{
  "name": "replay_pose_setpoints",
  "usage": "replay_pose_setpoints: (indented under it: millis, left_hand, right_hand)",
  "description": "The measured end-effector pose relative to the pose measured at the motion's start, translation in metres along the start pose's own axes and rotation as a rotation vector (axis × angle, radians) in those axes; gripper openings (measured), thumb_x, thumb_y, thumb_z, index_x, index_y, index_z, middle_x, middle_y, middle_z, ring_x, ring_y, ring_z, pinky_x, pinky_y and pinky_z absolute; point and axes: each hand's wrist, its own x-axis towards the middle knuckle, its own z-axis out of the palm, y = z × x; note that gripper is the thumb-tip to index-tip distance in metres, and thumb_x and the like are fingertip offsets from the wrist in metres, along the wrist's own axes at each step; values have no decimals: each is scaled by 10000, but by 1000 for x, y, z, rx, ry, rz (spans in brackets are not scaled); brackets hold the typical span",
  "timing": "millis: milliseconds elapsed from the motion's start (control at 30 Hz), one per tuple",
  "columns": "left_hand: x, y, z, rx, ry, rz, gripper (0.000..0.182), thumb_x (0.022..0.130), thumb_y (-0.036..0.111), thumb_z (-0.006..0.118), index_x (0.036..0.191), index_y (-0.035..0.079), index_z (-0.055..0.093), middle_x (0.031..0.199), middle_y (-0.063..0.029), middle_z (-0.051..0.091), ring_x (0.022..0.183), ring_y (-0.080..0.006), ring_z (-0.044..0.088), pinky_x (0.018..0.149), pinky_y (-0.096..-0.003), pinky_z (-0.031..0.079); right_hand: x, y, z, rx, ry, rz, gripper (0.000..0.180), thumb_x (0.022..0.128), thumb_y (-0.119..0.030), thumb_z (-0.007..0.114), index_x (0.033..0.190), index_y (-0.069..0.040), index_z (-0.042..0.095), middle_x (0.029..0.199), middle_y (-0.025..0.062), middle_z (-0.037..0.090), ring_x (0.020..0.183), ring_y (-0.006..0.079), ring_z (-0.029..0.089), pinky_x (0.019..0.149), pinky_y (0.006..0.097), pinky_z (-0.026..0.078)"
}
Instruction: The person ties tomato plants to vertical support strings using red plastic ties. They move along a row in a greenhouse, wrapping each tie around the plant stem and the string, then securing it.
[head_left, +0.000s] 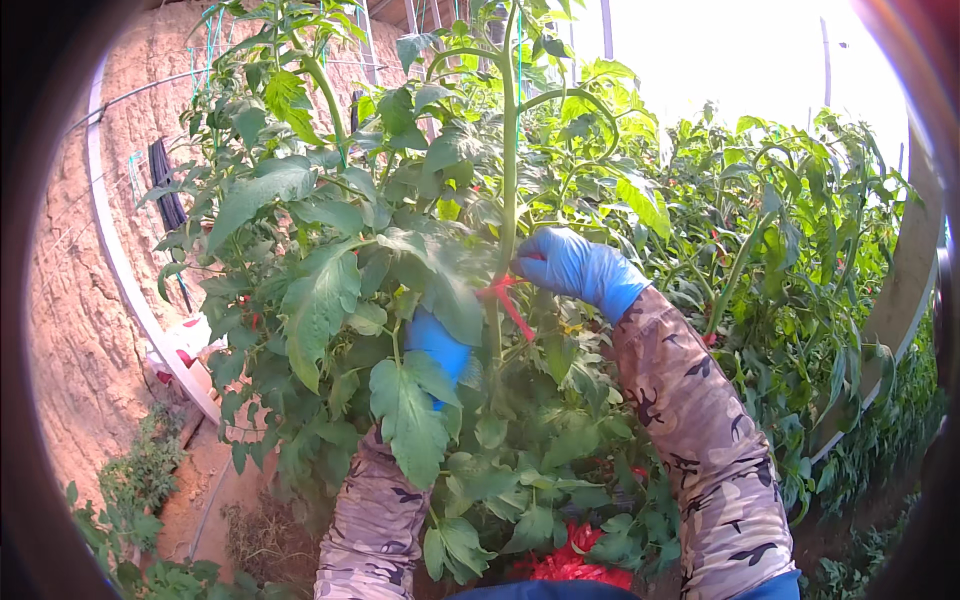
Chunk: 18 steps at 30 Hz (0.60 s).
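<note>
A tall tomato stem (508, 172) rises in front of me, with a red plastic tie (512, 311) around it and one tail hanging down. My right hand (570, 266), in a blue glove, is right beside the stem with its fingers curled on the red tie. Lower and to the left, my left hand (437, 349), gloved in blue too, reaches in among the foliage. Tomato leaves (416, 412) cover most of it, so its fingers are hidden. A bunch of red plastic strips (574, 562) lies at my waist.
Dense tomato plants (787, 225) crowd the right side. Green twine (520, 75) runs up along the stem. To the left stand an earthen wall (67, 300) and a curved pale pole (124, 262), with a white and red bag (187, 341) at the wall's foot. A wide post (900, 277) leans at far right.
</note>
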Motion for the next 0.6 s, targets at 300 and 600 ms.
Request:
replay_pose_setpoints:
  millis: [300, 600]
  left_hand:
    - [-33, 19, -27, -284, -115, -296, 242, 923, 121, 565, 1154, 52, 589, 1002, -58, 634, 887, -126, 576, 773, -275, 475]
    - [-44, 24, -14, -75, -284, -209, 181, 887, 64, 586, 1054, 60, 657, 996, -66, 653, 905, -148, 605, 837, -288, 471]
  right_hand:
    - [-92, 24, 33, 1268, 443, -149, 350, 900, -319, 537, 1060, -11, 583, 927, 73, 614, 744, 125, 571, 617, 248, 445]
    - [-96, 12, 184, 1484, 487, 417, 263, 902, -199, 567, 1109, -37, 585, 758, -1, 584, 574, 58, 505, 487, 187, 343]
